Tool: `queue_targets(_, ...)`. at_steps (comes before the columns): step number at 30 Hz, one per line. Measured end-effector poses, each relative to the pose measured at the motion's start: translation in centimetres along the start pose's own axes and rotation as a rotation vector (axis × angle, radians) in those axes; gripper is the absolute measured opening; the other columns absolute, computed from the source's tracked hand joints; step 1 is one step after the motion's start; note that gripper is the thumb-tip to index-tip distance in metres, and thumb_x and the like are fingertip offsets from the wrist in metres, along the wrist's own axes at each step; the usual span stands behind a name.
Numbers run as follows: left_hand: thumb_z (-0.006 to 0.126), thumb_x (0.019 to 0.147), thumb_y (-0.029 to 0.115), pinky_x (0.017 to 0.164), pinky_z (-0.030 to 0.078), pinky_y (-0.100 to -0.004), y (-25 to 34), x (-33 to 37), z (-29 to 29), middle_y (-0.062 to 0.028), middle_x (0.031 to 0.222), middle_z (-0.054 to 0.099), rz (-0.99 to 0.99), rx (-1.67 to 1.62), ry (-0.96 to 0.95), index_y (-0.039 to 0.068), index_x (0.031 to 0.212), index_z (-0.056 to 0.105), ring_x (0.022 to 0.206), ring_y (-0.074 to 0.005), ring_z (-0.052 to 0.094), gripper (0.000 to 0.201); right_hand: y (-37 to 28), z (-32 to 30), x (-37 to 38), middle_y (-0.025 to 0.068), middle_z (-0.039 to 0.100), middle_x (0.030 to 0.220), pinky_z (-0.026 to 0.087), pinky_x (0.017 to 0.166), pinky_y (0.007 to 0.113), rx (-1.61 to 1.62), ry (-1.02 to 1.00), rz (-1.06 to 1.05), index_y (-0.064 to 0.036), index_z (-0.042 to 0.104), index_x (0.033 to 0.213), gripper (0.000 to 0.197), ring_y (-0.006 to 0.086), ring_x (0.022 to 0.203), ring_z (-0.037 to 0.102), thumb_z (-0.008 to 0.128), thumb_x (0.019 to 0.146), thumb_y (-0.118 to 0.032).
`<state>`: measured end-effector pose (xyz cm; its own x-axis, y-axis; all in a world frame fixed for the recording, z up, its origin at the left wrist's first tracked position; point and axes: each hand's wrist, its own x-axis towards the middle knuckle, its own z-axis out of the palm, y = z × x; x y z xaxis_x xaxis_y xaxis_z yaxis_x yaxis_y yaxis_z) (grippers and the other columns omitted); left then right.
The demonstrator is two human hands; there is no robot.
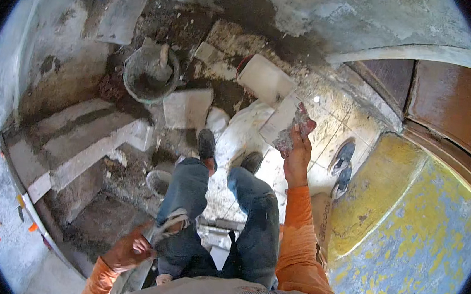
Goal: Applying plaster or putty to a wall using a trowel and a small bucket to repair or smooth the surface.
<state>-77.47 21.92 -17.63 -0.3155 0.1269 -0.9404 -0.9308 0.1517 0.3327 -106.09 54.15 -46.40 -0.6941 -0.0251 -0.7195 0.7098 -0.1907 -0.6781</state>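
My right hand (298, 158) reaches forward over the tiled floor, its fingers closed on the near edge of a broken tile (278, 123). That piece has a pale flat face and rough grey and reddish mortar along its right side. Down beside my left thigh is my left hand (130, 250), with curled fingers; what they hold, if anything, is hard to make out. A greyish rag (174, 221) lies across my left leg close to that hand. Under the broken tile spreads a white sack (243, 130).
A mortar bucket (149, 96) with a trowel (165, 62) stands at the far left. Loose tiles (187, 108) and a white box-like piece (266, 81) lie ahead. Raised steps (93, 140) are left, a smaller bucket (159, 182) near my leg, sandals (344, 162) right.
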Motion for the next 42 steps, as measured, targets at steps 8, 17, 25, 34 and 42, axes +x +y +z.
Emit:
queue_targets(8, 0.065, 0.098, 0.013, 0.106, 0.048, -0.0431, 11.8, 27.8, -4.4, -0.0188, 0.130, 0.064, 0.711, 0.522, 0.814, 0.010, 0.154, 0.046, 0.116, -0.0344, 0.063, 0.059, -2.2, 6.7, 13.2, 0.0071, 0.069, 0.108, 0.055, 0.070, 0.041, 0.491, -0.035, -0.217, -0.0068, 0.060, 0.126, 0.033, 0.0217, 0.090, 0.068, 0.055, 0.107, -0.033)
queue_targets(17, 0.066, 0.097, 0.037, 0.091, 0.054, -0.0516, 14.4, 51.5, -3.2, -0.0182, 0.118, 0.065, 0.731, 1.370, 0.547, 0.014, 0.156, 0.039, 0.105, -0.0391, 0.067, 0.069, -2.7, 9.4, 24.9, 0.0179, 0.060, 0.119, 0.063, 0.086, 0.049, 0.660, 0.022, -0.510, 0.0026, 0.051, 0.126, 0.025, 0.0326, 0.106, 0.063, 0.047, 0.103, -0.006)
queue_targets(25, 0.070, 0.093, 0.036, 0.093, 0.054, -0.0532, 15.4, 54.9, -2.9, -0.0224, 0.123, 0.064, 0.996, 1.236, 0.264, 0.012, 0.156, 0.039, 0.108, -0.0429, 0.066, 0.074, -11.8, 12.9, 24.0, 0.0312, 0.059, 0.113, 0.069, 0.086, 0.049, 0.676, 0.118, -0.636, 0.0194, 0.048, 0.111, 0.019, 0.0419, 0.100, 0.066, 0.045, 0.100, 0.004)
queue_targets(34, 0.070, 0.093, 0.038, 0.091, 0.055, -0.0525, 14.9, 53.9, -4.3, -0.0238, 0.123, 0.064, 0.947, 1.235, 0.349, 0.009, 0.153, 0.043, 0.110, -0.0421, 0.067, 0.072, -1.8, 6.1, 18.2, 0.0213, 0.056, 0.136, 0.065, 0.089, 0.038, 0.394, -0.120, -0.835, 0.0037, 0.043, 0.146, 0.045, 0.0270, 0.112, 0.064, 0.036, 0.113, -0.025)
queue_targets(42, 0.070, 0.093, 0.038, 0.096, 0.054, -0.0521, 14.8, 53.5, -5.1, -0.0229, 0.130, 0.063, 0.862, 1.231, 0.290, 0.011, 0.153, 0.043, 0.114, -0.0426, 0.065, 0.072, -3.4, 14.1, 23.9, 0.0169, 0.052, 0.114, 0.061, 0.084, 0.057, 0.654, 0.199, -0.709, 0.0102, 0.046, 0.117, 0.025, 0.0365, 0.097, 0.061, 0.050, 0.097, -0.002)
